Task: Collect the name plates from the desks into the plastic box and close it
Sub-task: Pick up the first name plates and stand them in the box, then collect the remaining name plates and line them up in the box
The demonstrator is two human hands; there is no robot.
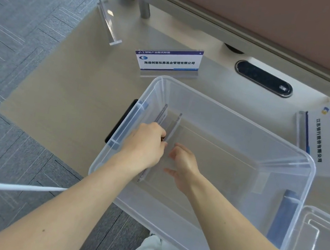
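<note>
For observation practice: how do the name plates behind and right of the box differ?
The rear name plate has text running across; the right name plate, running downward. The rear name plate has a blue logo; the right name plate, a blue and yellow one. Both are white with blue bands.

Office bench on grey carpet, evenly lit.
The pale beige bench (66, 97) stands over a floor (21, 35) of striped grey carpet tiles. A pinkish-brown partition (264, 21) on a metal post (145, 6) runs along its far edge, near a black oval cable port (263, 78).
</note>
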